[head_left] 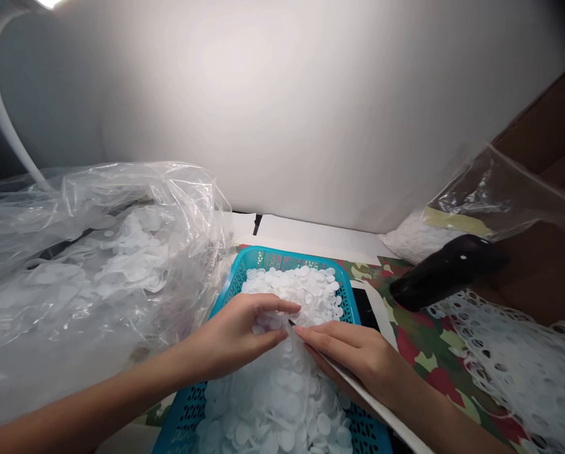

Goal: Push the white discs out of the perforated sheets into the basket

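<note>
My left hand (pixel 251 328) reaches over a blue plastic basket (pixel 245 257), its thumb and index finger spread apart. Small white round discs (pixel 311 287) fill this basket. My right hand (pixel 353 347) is closed, its fingertips pinching the edge of a translucent plastic sheet (pixel 294 378) that hangs over the discs. A small dark tip shows between the two hands; what it belongs to cannot be made out. Under the right hand runs a long white edge (pixel 377 403), partly hidden by the fingers.
Clear plastic bags (pixel 169 189) holding white pieces lie on the left beneath a white lamp arm (pixel 8 120). At right are a black object (pixel 443 271), perforated white sheets (pixel 514 359) and a clear bag (pixel 490 183). A camouflage-patterned cloth (pixel 434 362) covers the table; a white wall stands behind.
</note>
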Tool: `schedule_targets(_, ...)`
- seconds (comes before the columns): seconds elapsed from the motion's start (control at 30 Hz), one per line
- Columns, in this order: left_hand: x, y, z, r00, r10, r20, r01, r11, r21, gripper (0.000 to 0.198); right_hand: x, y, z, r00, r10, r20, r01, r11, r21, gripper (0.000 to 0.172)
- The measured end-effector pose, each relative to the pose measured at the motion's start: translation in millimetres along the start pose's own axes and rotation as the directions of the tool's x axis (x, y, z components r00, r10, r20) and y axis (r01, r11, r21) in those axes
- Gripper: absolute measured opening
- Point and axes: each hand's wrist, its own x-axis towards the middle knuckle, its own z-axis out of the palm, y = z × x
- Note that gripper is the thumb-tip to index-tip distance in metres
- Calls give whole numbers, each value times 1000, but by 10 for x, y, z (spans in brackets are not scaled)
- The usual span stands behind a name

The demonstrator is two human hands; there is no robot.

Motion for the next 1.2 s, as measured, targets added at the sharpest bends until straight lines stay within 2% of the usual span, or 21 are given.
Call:
schedule_targets(0.13, 10, 3, 2, 1000, 12, -6, -11, 1000, 12, 30, 21, -30, 7, 1000, 28, -5, -28, 1000, 8, 38)
schedule_targets(0.33, -10, 4, 24, 1000, 27, -13, -26, 1000, 14, 31, 105, -126, 40, 990, 80, -120, -80, 997, 3, 31)
schedule_targets(0.53, -31, 33, 21, 999, -16, -31, 15, 1000, -13, 34, 104, -123, 63, 971, 91, -220, -91, 996, 11, 22)
schedule_targets(0.63, -31, 53, 11, 999, 11, -34, -13, 999, -49, 37, 101, -92, 59, 969, 32, -243, -61, 992, -114, 22)
schedule_targets(0.77, -29, 61, 9, 997, 27, -78, -31, 998, -56, 46, 130, -74, 50, 965, -122, -232, 43, 946, -320, 25)
schedule_targets(0.87, -19, 52, 10, 997, 13, -76, -18, 998, -61, 49, 141, -75, 53, 977, -145, -159, 88, 943, -320, 28)
schedule_targets(1.0, -20, 11, 18, 998, -20, -52, 18, 999, -43, 52, 123, -81, 16, 988, -55, -144, 31, 986, -165, 32)
schedule_targets(1.1, -35, -22, 30, 998, -36, -46, 33, 998, -57, 55, 106, -105, -93, 990, 103, -94, -108, 993, -46, 30)
schedule_targets(1.2, -38, -20, 31, 998, -51, -39, 48, 997, -56, 58, 95, -130, -210, 974, 217, -71, -219, 976, -14, 28)
